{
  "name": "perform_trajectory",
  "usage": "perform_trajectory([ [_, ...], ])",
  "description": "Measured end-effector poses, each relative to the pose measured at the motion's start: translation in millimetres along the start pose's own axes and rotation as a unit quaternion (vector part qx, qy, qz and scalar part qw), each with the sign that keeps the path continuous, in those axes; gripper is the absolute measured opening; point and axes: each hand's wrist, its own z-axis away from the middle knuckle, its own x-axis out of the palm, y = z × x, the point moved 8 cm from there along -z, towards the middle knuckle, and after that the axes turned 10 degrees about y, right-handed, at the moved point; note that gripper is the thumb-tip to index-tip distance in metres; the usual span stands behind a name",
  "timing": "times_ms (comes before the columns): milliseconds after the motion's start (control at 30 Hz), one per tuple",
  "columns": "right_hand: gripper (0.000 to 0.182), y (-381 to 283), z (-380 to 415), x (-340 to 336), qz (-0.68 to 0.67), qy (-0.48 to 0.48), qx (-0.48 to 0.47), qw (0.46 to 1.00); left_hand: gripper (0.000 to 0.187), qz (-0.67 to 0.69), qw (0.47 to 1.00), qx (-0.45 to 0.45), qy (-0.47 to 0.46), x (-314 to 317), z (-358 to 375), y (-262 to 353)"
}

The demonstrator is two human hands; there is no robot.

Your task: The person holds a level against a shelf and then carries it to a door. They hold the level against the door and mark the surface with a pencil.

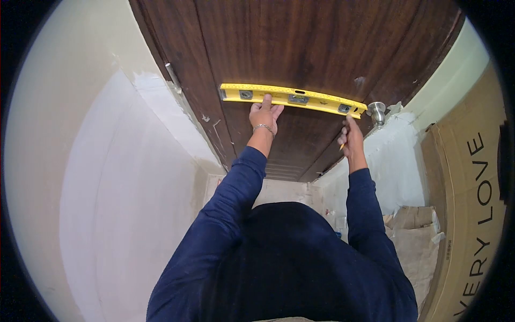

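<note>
A yellow spirit level point(322, 100) lies across a dark brown wooden door point(300, 43), roughly horizontal with its right end a little lower in the view. My left hand point(265, 114) grips its lower edge left of the middle vial, the thumb on its face and the other fingers underneath. At the level's right end is my right hand point(352, 138), one finger reaching up to its lower edge. A yellow pencil point(342, 146) is held in the curled fingers of that hand. Just beyond the level's right end sits a round metal doorknob point(377, 111).
A metal hinge point(173, 77) shows at the door's left edge. Patched white walls point(123, 177) flank the doorway. On the right stands a large cardboard box point(466, 214) with printed letters, beside crumpled brown paper point(413, 236) on the floor.
</note>
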Motion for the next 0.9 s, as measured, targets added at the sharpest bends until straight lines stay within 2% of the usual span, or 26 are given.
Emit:
perform_trajectory([
  [67,0.015,28,24,26,-0.121,-0.132,0.179,0.967,0.031,0.003,1.0,-0.004,-0.004,0,-1,-1],
  [100,0.009,30,36,36,-0.139,-0.148,0.188,0.961,0.031,0.004,1.0,-0.001,-0.003,1,-2,-1],
  [167,0.014,13,63,69,-0.129,-0.244,0.145,0.95,0.031,0.009,1.0,-0.006,-0.005,0,-2,-1],
  [200,0.014,8,75,83,-0.132,-0.245,0.147,0.949,0.031,0.003,1.0,-0.007,0.003,-1,-1,-1],
  [267,0.023,-35,102,108,-0.069,-0.211,-0.029,0.975,0.031,0.004,1.0,-0.007,-0.001,1,2,1],
  [300,0.023,-46,110,116,-0.073,-0.21,-0.03,0.974,0.031,0.01,1.0,-0.01,-0.005,3,4,2],
  [333,0.027,-68,119,122,0.053,-0.191,-0.16,0.967,0.031,0.009,1.0,-0.008,-0.01,6,5,4],
  [367,0.031,-83,126,129,0.178,-0.163,-0.283,0.928,0.031,0.007,1.0,-0.008,-0.013,8,7,5],
  [400,0.028,-77,118,134,0.16,-0.156,-0.237,0.946,0.031,-0.004,1.0,-0.022,0.001,7,9,3],
  [433,0.028,-74,117,144,0.159,-0.154,-0.237,0.946,0.031,-0.014,0.999,-0.036,0.015,6,12,2],
  [500,0.026,-76,120,168,0.069,-0.146,-0.255,0.953,0.031,-0.021,0.999,-0.04,0.006,8,14,-1],
  [567,0.026,-71,121,189,0.13,-0.146,-0.294,0.936,0.03,0.024,0.999,-0.042,-0.021,11,11,-7],
  [700,0.023,-57,121,211,0.176,-0.124,-0.334,0.918,0.026,-0.023,1.0,-0.009,0.015,2,1,-10],
  [767,0.023,-59,116,198,0.191,-0.101,-0.344,0.914,0.03,0.0,1.0,-0.007,-0.01,6,1,-10],
  [833,0.025,-68,114,175,0.188,-0.048,-0.424,0.884,0.037,0.027,0.999,-0.047,-0.005,9,13,-9],
  [900,0.023,-68,89,129,0.207,0.016,-0.373,0.904,0.038,0.014,0.998,-0.062,-0.006,10,13,-9],
])
